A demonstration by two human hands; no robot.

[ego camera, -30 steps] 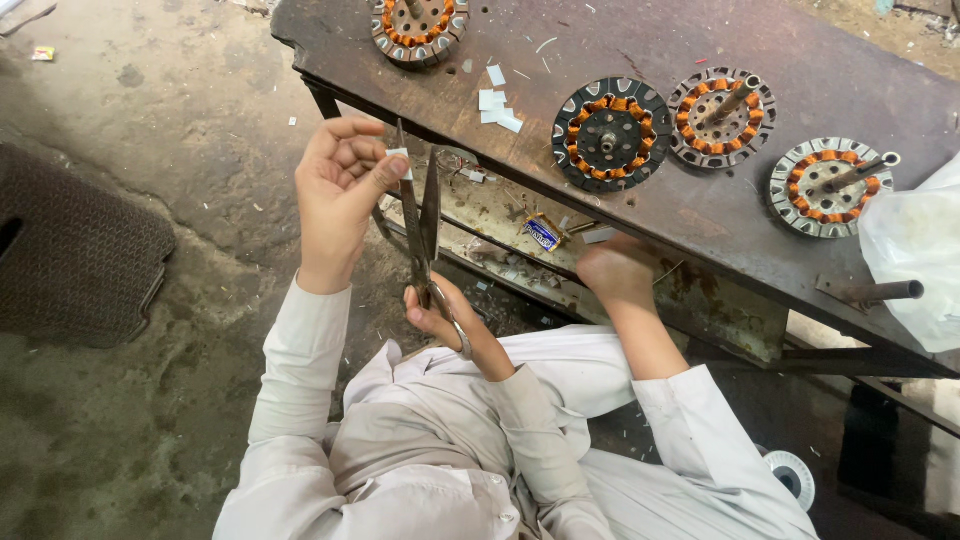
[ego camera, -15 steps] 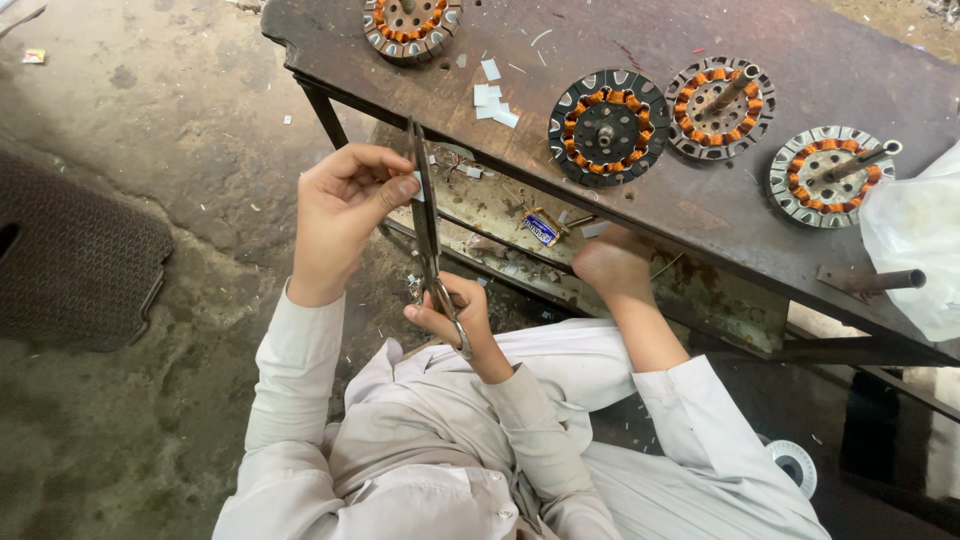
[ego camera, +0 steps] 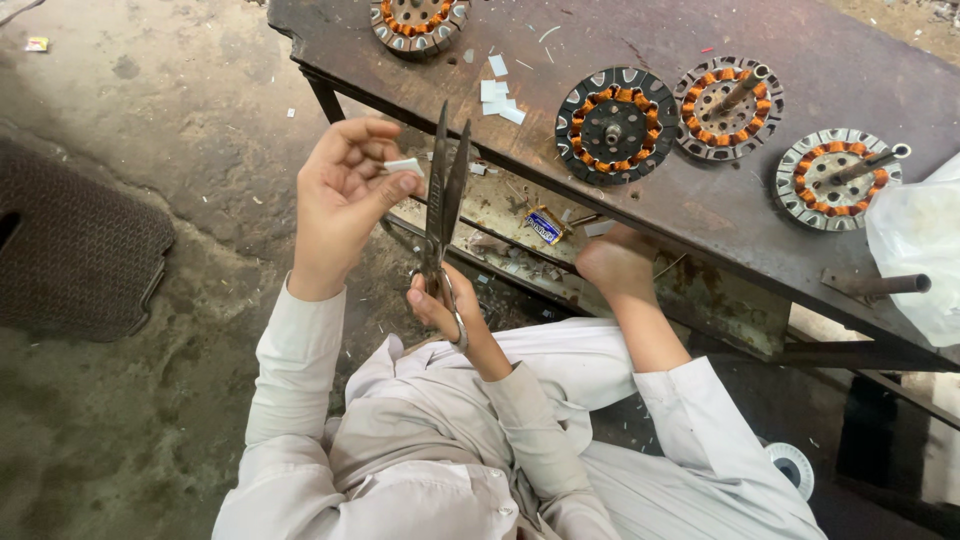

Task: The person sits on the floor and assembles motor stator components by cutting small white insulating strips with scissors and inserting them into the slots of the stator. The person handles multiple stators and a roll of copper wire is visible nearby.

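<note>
My left hand (ego camera: 345, 205) now pinches a small white paper slip (ego camera: 404, 165); my right hand (ego camera: 440, 300) has opened the long steel scissors (ego camera: 445, 200) at three o'clock.

The person wears a loose, pale off-white garment — long sleeves (ego camera: 300, 350) with buttoned cuffs reaching the wrists, matching trousers (ego camera: 600, 365) — creased, slightly dusty; both hands bare.

Top stator (ego camera: 418, 22) and plastic bag (ego camera: 920, 250) run off frame.
</note>
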